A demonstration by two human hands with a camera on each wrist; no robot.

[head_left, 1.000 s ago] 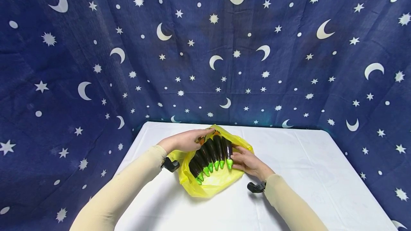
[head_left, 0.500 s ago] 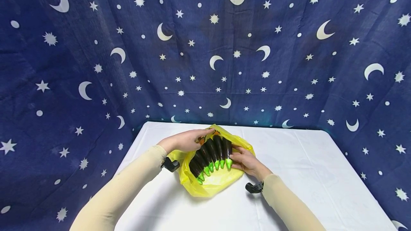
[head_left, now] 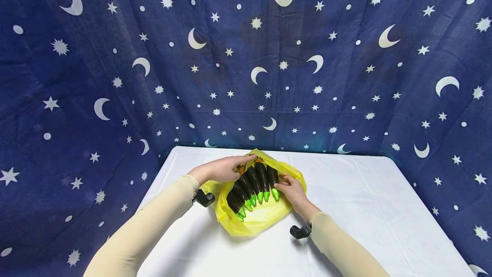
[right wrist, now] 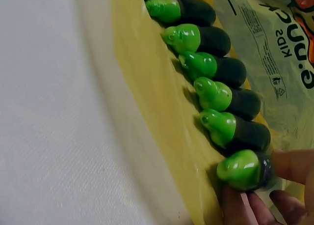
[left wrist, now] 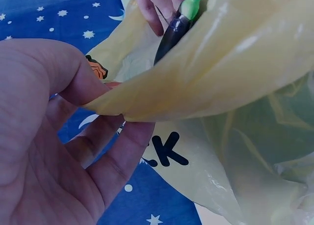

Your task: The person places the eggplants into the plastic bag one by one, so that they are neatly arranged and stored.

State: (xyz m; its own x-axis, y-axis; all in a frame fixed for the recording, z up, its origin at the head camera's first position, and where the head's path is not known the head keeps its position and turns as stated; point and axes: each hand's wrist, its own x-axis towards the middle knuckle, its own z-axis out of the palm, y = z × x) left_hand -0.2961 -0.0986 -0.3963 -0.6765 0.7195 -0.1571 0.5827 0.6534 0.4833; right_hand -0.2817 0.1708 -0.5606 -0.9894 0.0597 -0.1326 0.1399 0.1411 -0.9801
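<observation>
A yellow plastic bag (head_left: 265,219) lies on the white table with its mouth spread. Inside it, several toy eggplants (right wrist: 216,95) sit side by side in a curved row, their green stem ends toward the person. My left hand (head_left: 221,169) pinches the far left part of the bag's rim between thumb and fingers, as the left wrist view shows close up. At the row's right end, my right hand (head_left: 293,190) holds the last eggplant (right wrist: 243,171), thumb on one side and fingers on the other. The lower ends of the eggplants are partly hidden by the bag.
The white tablecloth (head_left: 357,208) spreads around the bag on all sides. Behind the table hangs a dark blue curtain (head_left: 230,76) with moons and stars. Black lettering and orange print (right wrist: 301,33) mark the bag's wall.
My right hand has shifted slightly, its wrist moving left and its fingers coming over the rightmost eggplant. That eggplant's green end has swung a little to the right. The left hand stays put.
</observation>
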